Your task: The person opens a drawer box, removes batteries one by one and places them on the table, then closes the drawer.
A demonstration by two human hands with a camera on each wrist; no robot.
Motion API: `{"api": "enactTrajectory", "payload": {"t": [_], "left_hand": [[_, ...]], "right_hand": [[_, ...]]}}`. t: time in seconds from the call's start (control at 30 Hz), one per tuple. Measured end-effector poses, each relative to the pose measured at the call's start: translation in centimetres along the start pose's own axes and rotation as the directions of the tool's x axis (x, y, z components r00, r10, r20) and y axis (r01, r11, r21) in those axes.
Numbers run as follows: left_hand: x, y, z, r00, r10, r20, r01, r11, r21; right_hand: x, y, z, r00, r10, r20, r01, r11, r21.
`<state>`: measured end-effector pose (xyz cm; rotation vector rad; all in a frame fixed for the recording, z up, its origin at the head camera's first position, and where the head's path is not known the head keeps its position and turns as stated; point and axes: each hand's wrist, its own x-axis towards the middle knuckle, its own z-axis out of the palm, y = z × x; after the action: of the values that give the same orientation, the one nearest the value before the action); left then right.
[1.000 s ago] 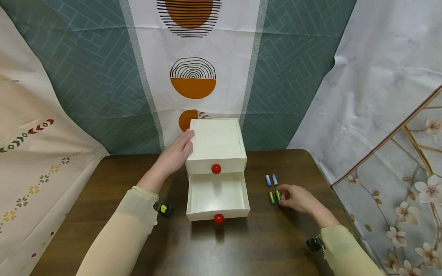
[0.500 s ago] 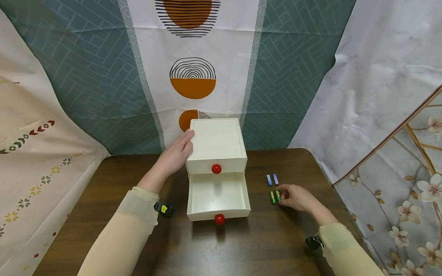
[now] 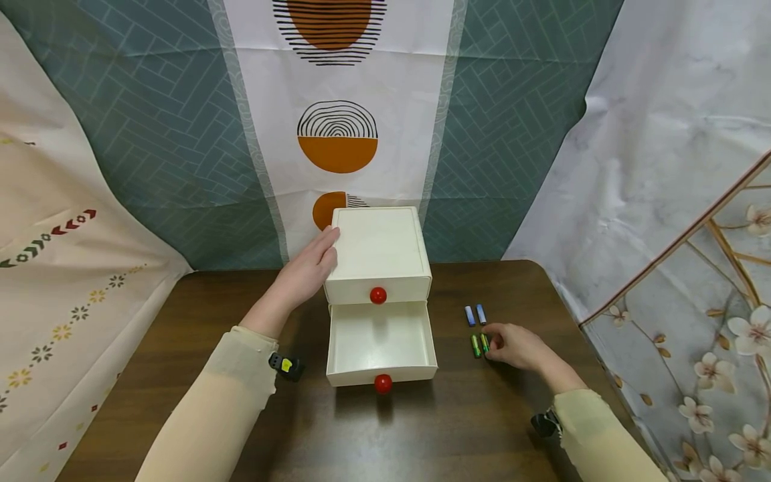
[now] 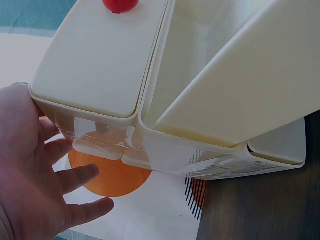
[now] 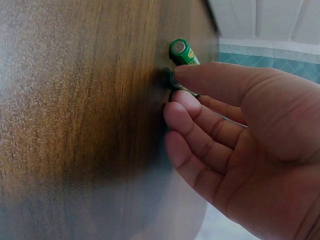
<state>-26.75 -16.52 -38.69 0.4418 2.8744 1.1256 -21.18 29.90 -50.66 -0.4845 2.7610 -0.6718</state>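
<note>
A white drawer unit [image 3: 376, 241] stands on the table, its lower drawer [image 3: 379, 338] pulled out and its upper drawer [image 3: 349, 290] closed. Both have red knobs. My left hand [image 3: 304, 268] rests against the unit's left side; its fingers are extended in the left wrist view. To the unit's right lie two green batteries, the left one [image 3: 475, 346] apart from my fingers. My right hand [image 3: 517, 345] pinches the other green battery [image 3: 484, 343] between thumb and fingers, which mostly hide it in the right wrist view. Just behind lie two blue batteries [image 3: 480, 314].
Brown wooden table [image 3: 421, 435] under everything. A patterned cloth [image 3: 337, 154] hangs right behind the drawer unit. Further cloths hang at the left [image 3: 72, 321] and right [image 3: 662, 234] sides. The pulled-out drawer juts toward the front.
</note>
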Motion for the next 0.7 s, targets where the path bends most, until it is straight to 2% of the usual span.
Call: {"api": "enactTrajectory", "payload": {"t": [0.7], "left_hand": [[-0.08,0.06,0.01,1.000,-0.001,-0.004,0.001,1.000,0.002]], "right_hand": [[0.02,0.06,0.04,1.000,0.002,-0.003,-0.002,1.000,0.018]]}}
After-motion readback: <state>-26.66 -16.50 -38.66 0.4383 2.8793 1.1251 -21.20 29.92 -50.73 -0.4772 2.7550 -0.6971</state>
